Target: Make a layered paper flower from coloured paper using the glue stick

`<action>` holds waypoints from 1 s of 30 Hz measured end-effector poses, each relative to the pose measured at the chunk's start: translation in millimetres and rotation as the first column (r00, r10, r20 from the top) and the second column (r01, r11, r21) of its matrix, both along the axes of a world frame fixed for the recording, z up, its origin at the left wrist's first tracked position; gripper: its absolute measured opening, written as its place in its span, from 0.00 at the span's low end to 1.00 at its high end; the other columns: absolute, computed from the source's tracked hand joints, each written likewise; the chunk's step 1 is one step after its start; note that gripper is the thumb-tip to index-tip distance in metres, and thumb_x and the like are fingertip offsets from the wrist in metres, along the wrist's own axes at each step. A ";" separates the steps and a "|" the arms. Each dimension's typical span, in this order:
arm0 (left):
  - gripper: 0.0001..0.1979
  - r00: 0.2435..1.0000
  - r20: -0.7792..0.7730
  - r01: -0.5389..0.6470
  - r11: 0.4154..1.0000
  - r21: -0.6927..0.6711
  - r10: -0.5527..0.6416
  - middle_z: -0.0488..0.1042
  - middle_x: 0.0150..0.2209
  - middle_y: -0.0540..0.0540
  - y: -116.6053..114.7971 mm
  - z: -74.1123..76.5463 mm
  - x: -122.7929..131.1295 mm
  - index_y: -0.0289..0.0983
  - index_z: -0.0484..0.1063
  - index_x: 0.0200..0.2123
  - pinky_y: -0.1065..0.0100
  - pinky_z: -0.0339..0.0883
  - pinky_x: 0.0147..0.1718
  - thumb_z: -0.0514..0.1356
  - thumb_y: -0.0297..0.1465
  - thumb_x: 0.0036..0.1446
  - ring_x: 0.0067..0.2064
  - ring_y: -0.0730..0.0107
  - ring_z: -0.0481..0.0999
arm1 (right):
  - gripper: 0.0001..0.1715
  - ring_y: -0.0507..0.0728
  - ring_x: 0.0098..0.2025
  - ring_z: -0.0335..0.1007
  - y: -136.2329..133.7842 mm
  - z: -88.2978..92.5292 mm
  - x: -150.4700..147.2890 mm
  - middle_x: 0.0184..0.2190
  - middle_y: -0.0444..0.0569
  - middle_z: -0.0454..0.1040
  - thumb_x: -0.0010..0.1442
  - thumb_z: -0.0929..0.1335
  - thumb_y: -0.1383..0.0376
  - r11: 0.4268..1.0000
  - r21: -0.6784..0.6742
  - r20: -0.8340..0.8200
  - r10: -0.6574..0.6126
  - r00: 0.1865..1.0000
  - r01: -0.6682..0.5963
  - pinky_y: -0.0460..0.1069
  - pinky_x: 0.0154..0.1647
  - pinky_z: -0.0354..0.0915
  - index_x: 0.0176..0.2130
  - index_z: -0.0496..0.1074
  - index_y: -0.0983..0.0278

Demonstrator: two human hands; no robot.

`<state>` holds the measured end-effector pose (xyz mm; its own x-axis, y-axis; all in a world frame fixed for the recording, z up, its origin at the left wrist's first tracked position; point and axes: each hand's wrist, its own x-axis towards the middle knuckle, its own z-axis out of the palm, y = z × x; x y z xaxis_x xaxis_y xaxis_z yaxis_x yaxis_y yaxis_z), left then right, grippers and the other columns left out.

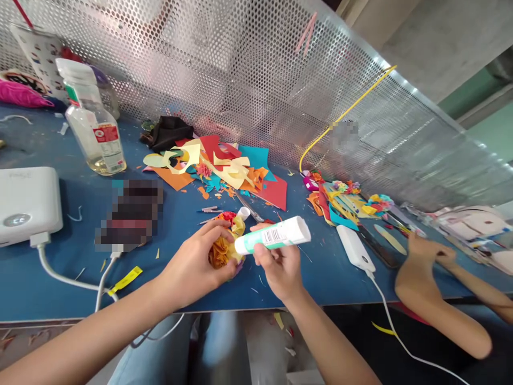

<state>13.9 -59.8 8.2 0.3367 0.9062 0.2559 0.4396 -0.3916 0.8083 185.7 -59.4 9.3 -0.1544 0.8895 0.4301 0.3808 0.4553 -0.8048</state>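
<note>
My left hand is closed around a bundle of paper flowers in yellow, orange and red, near the table's front edge. In my right hand is a white and green glue stick, gripped between thumb and fingers. The stick lies slantwise, its left end against or just over the bundle's right side; whether they touch I cannot tell. A small white cap shows just behind the bundle. Part of the bundle is hidden by my left fingers.
Coloured paper scraps and scissors lie behind my hands. At left are a bottle, a phone and a cabled power bank. Another person's arms rest at right, near a second power bank.
</note>
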 end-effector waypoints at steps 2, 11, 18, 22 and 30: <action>0.11 1.000 0.009 0.008 1.000 -0.006 -0.008 0.65 0.49 0.45 -0.4 3.0 -0.3 0.40 0.65 0.38 0.62 0.62 0.48 0.58 0.31 0.48 0.51 0.61 0.66 | 0.15 0.49 0.18 0.60 1.6 -1.7 -1.3 0.23 0.45 0.70 0.54 0.64 0.58 1.000 0.000 0.038 0.004 0.999 -0.004 0.44 0.16 0.60 0.39 0.68 0.65; 0.16 0.999 0.033 0.044 0.998 -0.037 -0.042 0.70 0.44 0.45 -1.9 8.6 -3.6 0.40 0.63 0.44 0.62 0.65 0.43 0.57 0.30 0.50 0.45 0.61 0.70 | 0.14 0.52 0.23 0.67 1.9 -0.9 0.3 0.29 0.48 0.73 0.54 0.64 0.60 0.998 -0.003 0.287 0.060 0.956 -0.062 0.46 0.21 0.65 0.40 0.67 0.63; 0.28 0.999 0.000 0.040 0.997 -0.058 -0.040 0.63 0.52 0.38 -2.2 -4.5 -2.3 0.37 0.54 0.54 0.56 0.59 0.51 0.58 0.36 0.50 0.53 0.56 0.63 | 0.25 0.54 0.37 0.71 10.2 -3.2 11.3 0.37 0.46 0.73 0.48 0.66 0.66 0.927 0.189 0.503 0.191 0.843 -0.323 0.49 0.38 0.68 0.47 0.61 0.58; 0.30 0.998 0.009 0.064 0.996 -0.068 -0.063 0.64 0.50 0.40 -0.4 -4.4 -0.3 0.38 0.57 0.51 0.57 0.62 0.48 0.61 0.32 0.44 0.51 0.55 0.66 | 0.26 0.54 0.31 0.69 16.1 -5.2 16.3 0.31 0.44 0.72 0.47 0.65 0.66 0.905 0.184 0.580 0.216 0.786 -0.385 0.49 0.33 0.67 0.48 0.61 0.58; 0.29 0.999 -0.002 0.053 0.996 -0.077 -0.053 0.67 0.46 0.41 0.4 -9.0 1.7 0.37 0.60 0.48 0.57 0.64 0.45 0.63 0.31 0.40 0.47 0.55 0.68 | 0.26 0.53 0.32 0.68 17.7 -10.3 14.6 0.32 0.45 0.71 0.52 0.67 0.64 0.891 0.167 0.584 0.256 0.771 -0.422 0.47 0.33 0.66 0.51 0.59 0.56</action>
